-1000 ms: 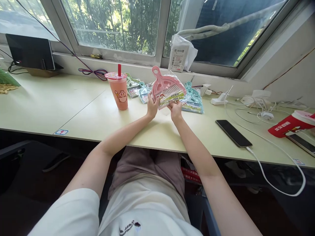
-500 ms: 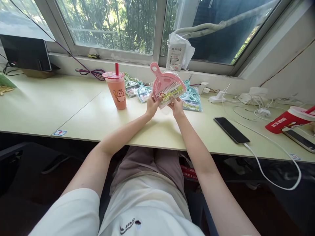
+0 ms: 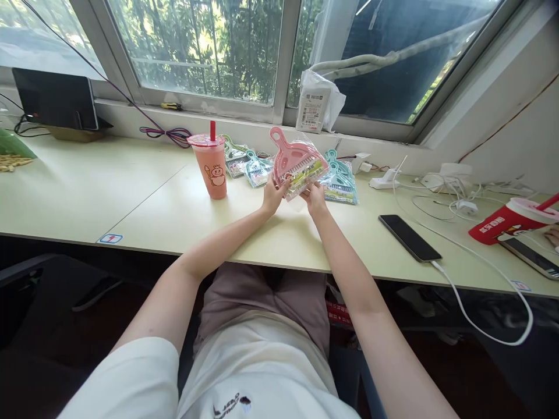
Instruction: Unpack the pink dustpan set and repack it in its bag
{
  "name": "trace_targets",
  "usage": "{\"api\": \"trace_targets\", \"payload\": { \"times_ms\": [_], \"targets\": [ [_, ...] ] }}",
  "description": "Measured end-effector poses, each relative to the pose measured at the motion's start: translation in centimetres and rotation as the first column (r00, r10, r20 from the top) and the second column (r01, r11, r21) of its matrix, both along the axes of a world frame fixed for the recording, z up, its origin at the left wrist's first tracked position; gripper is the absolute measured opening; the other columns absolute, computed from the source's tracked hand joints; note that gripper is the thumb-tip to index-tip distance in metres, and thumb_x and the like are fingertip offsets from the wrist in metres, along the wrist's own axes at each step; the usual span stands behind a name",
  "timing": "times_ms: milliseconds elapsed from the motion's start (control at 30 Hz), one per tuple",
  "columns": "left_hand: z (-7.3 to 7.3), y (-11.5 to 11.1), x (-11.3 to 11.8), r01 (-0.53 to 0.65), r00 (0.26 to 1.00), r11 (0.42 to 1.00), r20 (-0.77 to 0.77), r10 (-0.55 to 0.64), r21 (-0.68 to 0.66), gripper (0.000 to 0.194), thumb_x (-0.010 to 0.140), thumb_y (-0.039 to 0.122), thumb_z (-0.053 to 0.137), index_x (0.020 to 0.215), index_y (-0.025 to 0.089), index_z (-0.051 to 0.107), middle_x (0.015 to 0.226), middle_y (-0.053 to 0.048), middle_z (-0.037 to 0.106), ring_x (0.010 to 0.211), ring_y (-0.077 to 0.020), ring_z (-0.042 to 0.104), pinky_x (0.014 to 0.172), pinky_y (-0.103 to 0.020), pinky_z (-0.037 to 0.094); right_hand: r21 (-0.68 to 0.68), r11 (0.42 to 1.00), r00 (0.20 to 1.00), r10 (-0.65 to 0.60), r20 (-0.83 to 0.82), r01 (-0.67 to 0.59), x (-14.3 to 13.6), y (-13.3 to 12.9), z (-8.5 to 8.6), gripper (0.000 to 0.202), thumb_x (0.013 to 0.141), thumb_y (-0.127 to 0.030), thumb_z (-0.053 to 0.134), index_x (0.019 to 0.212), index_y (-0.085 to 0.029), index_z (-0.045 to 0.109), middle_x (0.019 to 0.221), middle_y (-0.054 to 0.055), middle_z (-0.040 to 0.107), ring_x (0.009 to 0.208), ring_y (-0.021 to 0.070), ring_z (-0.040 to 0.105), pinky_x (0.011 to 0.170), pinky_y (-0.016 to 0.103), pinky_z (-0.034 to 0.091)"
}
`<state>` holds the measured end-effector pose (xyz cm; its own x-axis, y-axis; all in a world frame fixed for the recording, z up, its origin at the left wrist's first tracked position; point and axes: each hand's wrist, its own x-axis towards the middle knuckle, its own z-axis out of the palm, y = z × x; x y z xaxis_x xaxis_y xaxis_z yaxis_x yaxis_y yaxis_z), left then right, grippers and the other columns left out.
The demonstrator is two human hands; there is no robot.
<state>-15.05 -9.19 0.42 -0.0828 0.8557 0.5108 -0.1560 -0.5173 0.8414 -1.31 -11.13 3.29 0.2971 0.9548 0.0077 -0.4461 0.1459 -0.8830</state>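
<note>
A pink dustpan and brush set (image 3: 297, 163) in clear plastic wrapping is held up over the table, its looped handle pointing up and left. My left hand (image 3: 275, 195) grips its lower left corner, and my right hand (image 3: 314, 196) grips the bottom edge near the right side. Behind it on the right lies a wrapped teal set (image 3: 341, 183), partly covered by the pink one. To the left are a smaller teal set (image 3: 257, 170) and a green-handled set (image 3: 236, 156), both in plastic.
An orange drink cup (image 3: 212, 169) stands left of my hands. On the right lie a charging phone (image 3: 409, 237), a power strip (image 3: 386, 179), cables and a tilted red cup (image 3: 509, 220); fingers of another person (image 3: 552, 235) show at the edge. A white box (image 3: 312, 107) sits on the sill.
The view has shifted slightly, so most things appear a little lower. The pink set stays in both hands, tipped slightly differently. Another person's fingers now show at the right edge.
</note>
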Motion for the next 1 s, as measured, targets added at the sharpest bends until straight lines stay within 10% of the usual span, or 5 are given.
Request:
{"api": "trace_targets", "payload": {
  "times_ms": [567,1000],
  "targets": [
    [0.6,0.3,-0.3,-0.158,0.985,0.984,-0.081,0.151,-0.080,0.046,0.086,0.026,0.078,0.127,0.016,0.059,0.116,-0.012,0.073,0.116,-0.0297,0.071,0.108,-0.046,0.054,0.008,0.998,0.998,0.057,-0.030,-0.056,-0.7,0.2,-0.6,0.011,0.093,-0.012,0.061,0.093,-0.023,0.059,0.078,-0.004,0.074,0.070,0.0112,0.073,0.075,0.026,0.066],
    [1.0,0.1,-0.6,-0.050,0.993,0.996,-0.108,0.042,-0.068,0.068,0.081,0.050,0.082,0.136,0.021,0.054,0.116,-0.011,0.074,0.110,-0.0292,0.073,0.096,-0.043,0.060,-0.004,1.000,0.999,0.021,-0.043,-0.021,-0.7,0.6,-1.0,0.017,0.088,-0.007,0.062,0.093,-0.023,0.059,0.078,-0.004,0.073,0.076,0.0120,0.074,0.084,0.031,0.066]
  ]
}}
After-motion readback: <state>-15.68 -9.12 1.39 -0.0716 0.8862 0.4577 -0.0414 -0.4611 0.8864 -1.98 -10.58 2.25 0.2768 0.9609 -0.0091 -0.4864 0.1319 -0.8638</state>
